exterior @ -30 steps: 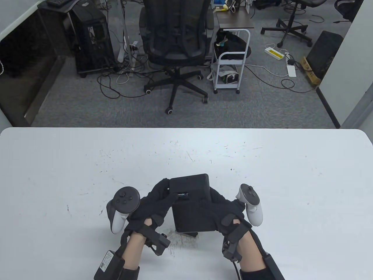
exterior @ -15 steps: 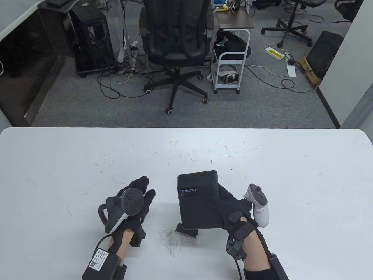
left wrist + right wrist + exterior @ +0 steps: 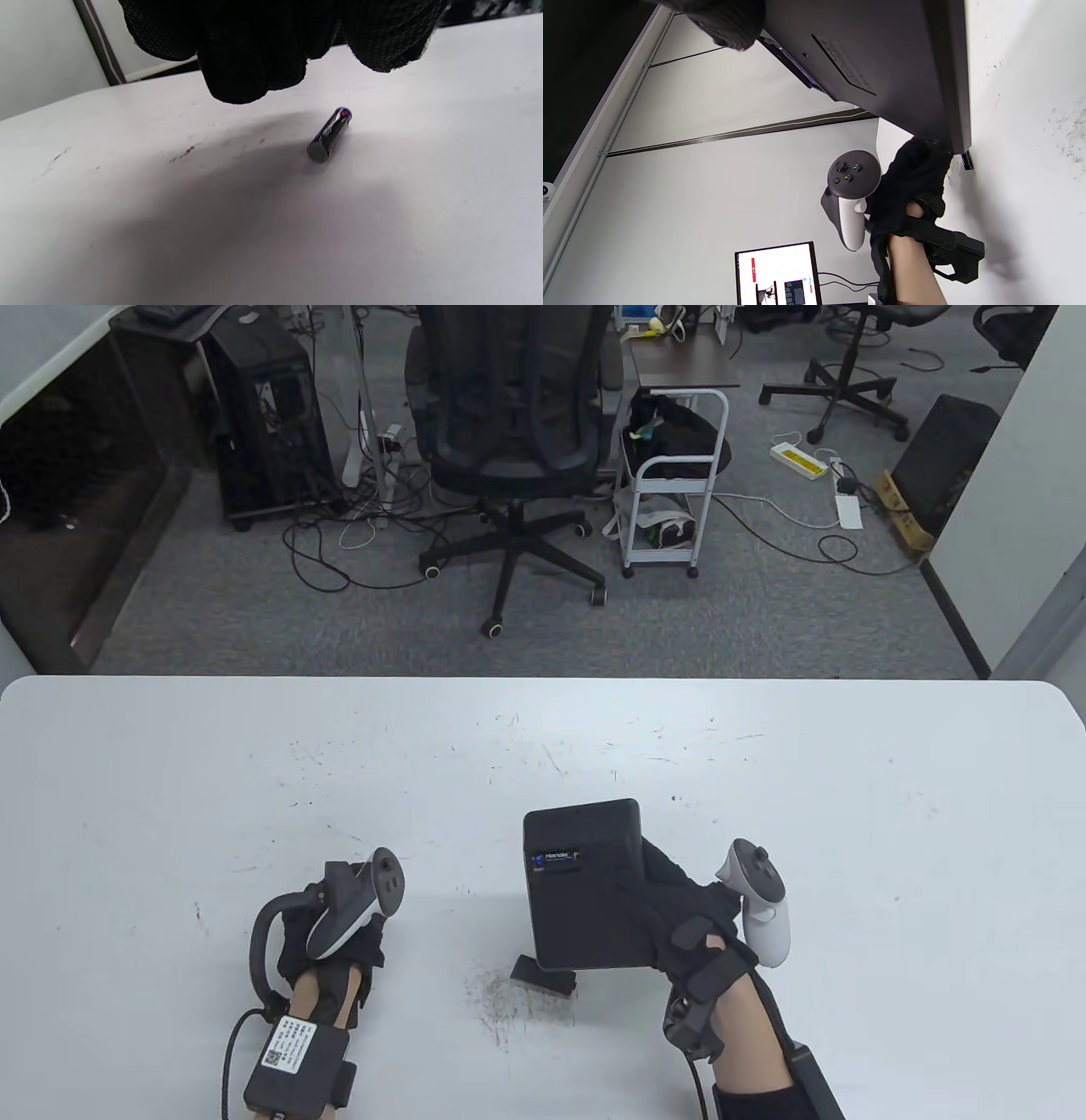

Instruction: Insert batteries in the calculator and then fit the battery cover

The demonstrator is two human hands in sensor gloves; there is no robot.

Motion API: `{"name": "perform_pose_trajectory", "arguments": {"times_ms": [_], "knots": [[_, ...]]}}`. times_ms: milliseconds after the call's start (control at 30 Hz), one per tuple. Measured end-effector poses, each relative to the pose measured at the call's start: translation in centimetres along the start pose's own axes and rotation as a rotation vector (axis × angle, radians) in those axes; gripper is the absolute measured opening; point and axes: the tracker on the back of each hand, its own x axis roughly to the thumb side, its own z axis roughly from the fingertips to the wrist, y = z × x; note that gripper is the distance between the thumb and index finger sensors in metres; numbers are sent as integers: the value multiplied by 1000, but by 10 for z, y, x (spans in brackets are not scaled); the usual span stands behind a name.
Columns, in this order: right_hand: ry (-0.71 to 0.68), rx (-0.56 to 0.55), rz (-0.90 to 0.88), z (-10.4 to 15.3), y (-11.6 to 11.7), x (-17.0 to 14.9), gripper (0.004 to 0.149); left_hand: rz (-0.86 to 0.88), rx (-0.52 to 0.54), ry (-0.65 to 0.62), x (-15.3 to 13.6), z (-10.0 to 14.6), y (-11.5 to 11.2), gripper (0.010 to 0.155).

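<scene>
The black calculator (image 3: 585,882) is back side up and tilted, its near edge low by the table. My right hand (image 3: 679,916) grips it along its right side; in the right wrist view the calculator's back (image 3: 882,63) fills the top. A small flat black piece, apparently the battery cover (image 3: 543,974), lies on the table under the calculator's near edge. My left hand (image 3: 339,937) is apart from the calculator, at the left. In the left wrist view its fingers (image 3: 250,63) hang just above a dark battery (image 3: 328,135) lying on the table, not touching it.
The white table (image 3: 764,780) is scuffed, with a dark smudge (image 3: 501,993) near the cover. An office chair (image 3: 509,432) and a white cart (image 3: 670,500) stand on the floor beyond the far edge.
My left hand has let go of the calculator and moved left and back, coming over the battery. My right hand has shifted the calculator a little to the right.
</scene>
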Motion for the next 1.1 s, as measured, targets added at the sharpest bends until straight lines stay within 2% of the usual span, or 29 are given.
{"name": "perform_pose_trajectory", "arguments": {"times_ms": [133,400,533,667,800,900,1100], "knots": [[-4,-4,3,1,-1,1,69,-40,-77,23,3,-7,-11,64],[-3,-9,2,2,-2,2,69,-82,-94,47,9,-12,-20,60],[-4,-7,6,2,-2,2,69,-110,-69,52,15,-11,-21,56],[-8,-5,6,3,-2,2,69,-140,1,43,20,-11,-24,48],[-13,-6,6,3,-2,3,69,-162,1,35,22,-11,-25,47],[-12,-7,2,3,-2,3,69,-114,2,23,21,-10,-21,47],[-4,-16,1,3,-2,2,69,155,45,-59,30,-3,5,48]]}}
